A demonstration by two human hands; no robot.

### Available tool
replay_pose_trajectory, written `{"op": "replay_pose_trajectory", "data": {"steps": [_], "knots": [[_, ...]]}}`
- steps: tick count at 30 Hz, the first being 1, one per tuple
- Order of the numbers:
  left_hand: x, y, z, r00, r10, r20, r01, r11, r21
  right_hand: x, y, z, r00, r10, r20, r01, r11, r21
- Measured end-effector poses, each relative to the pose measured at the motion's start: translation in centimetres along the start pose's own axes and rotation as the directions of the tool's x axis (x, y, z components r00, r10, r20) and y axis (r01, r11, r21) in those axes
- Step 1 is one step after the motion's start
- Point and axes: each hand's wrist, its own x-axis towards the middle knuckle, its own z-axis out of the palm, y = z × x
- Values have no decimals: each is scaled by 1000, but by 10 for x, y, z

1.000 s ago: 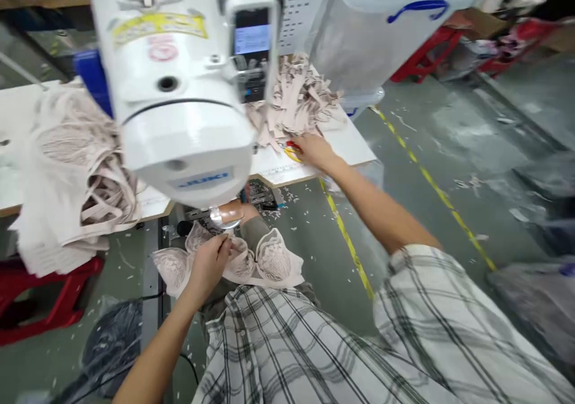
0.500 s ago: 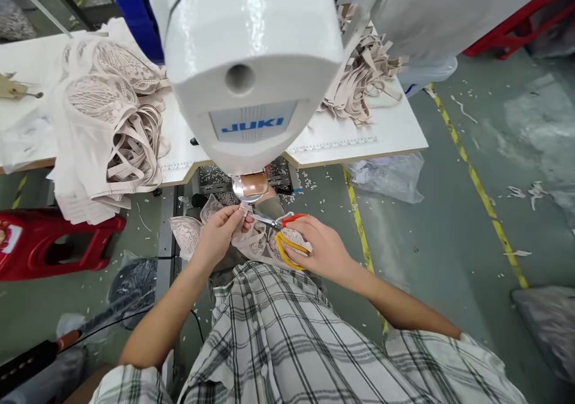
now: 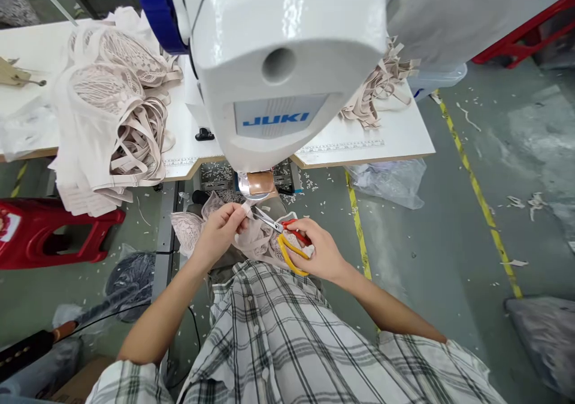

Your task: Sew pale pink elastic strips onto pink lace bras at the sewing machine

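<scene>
My left hand pinches the edge of a pale pink lace bra between thumb and fingers, just below the sewing machine's metal plate. The bra hangs down across my lap, partly hidden by my hands. In my right hand is a pair of scissors with one red and one yellow handle loop. Their blades point toward my left fingertips and look slightly parted, close to the pinched fabric.
A white JUKI sewing machine head hangs over the work. Bras are piled on the left tabletop, cut straps on the right. A red stool stands at left; plastic bags lie below the table.
The scissor blades have parted a little and drawn slightly back from my left fingertips. My left hand keeps its pinch on the bra. The whole view has shifted slightly.
</scene>
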Motion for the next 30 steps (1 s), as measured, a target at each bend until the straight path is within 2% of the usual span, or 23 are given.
{"op": "replay_pose_trajectory", "data": {"steps": [4,15,20,24,27,29,30], "knots": [[1,0,-2,1000,-14,1,14,1000,11,5,-3,8,1000,-22,-1,22,999,34],[3,4,-11,999,-43,4,42,988,152,28,-11,15,994,55,94,-65,993,101],[3,9,-14,999,-39,-10,40,982,183,21,-4,18,992,96,82,-105,988,114],[4,8,-18,996,12,-86,5,980,201,7,10,9,982,184,37,-187,977,105],[5,0,-26,979,150,-135,-79,902,424,7,25,-13,962,265,60,-268,963,40],[7,-6,-33,960,248,-127,-116,770,628,23,40,-34,953,301,28,-299,952,-57],[9,-8,-36,954,286,-96,-138,697,704,36,49,-46,948,316,-26,-317,941,-118]]}}
